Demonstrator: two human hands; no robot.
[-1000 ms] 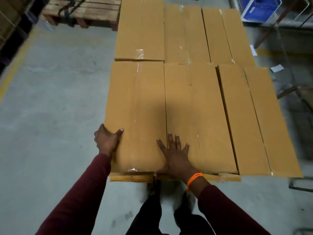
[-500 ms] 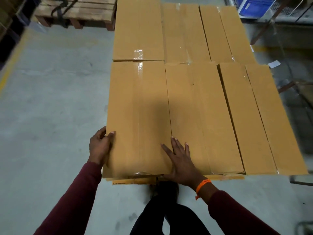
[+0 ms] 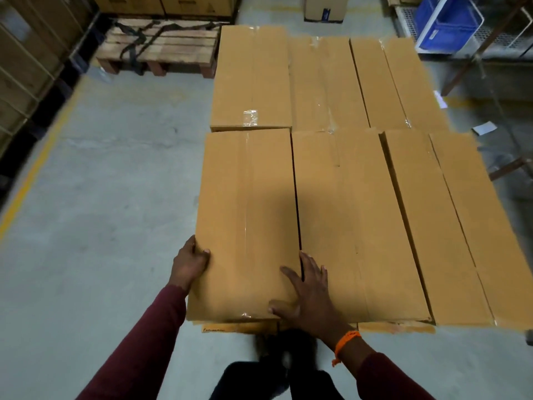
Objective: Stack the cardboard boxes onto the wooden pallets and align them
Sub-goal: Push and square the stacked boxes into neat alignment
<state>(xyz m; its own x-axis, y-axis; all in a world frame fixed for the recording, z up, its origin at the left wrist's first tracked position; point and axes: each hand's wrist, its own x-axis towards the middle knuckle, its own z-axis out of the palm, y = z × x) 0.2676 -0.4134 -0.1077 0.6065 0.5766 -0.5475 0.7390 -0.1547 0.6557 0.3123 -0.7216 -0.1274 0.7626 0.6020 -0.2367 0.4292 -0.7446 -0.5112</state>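
Note:
Several long tan cardboard boxes lie flat in two rows on a low wooden pallet point(image 3: 398, 327), whose front edge shows below them. The near-left box point(image 3: 248, 220) hangs slightly past the pallet's left front corner. My left hand point(image 3: 189, 264) grips that box's left edge, thumb on top. My right hand point(image 3: 308, 295) lies flat with fingers spread over the box's near right corner and the seam with the middle box point(image 3: 346, 220). A third near box point(image 3: 450, 226) lies to the right, and the far row point(image 3: 323, 82) sits behind.
An empty wooden pallet point(image 3: 161, 47) with black straps stands at the back left. Stacked cartons point(image 3: 26, 62) line the left wall behind a yellow floor line. A blue crate point(image 3: 450, 21) on a metal rack is at the back right. Bare concrete floor point(image 3: 101, 197) spreads left.
The view has tilted up and shows more of the room. My right hand has slid to the near-left box's front right corner. My left hand stays on the box's left edge.

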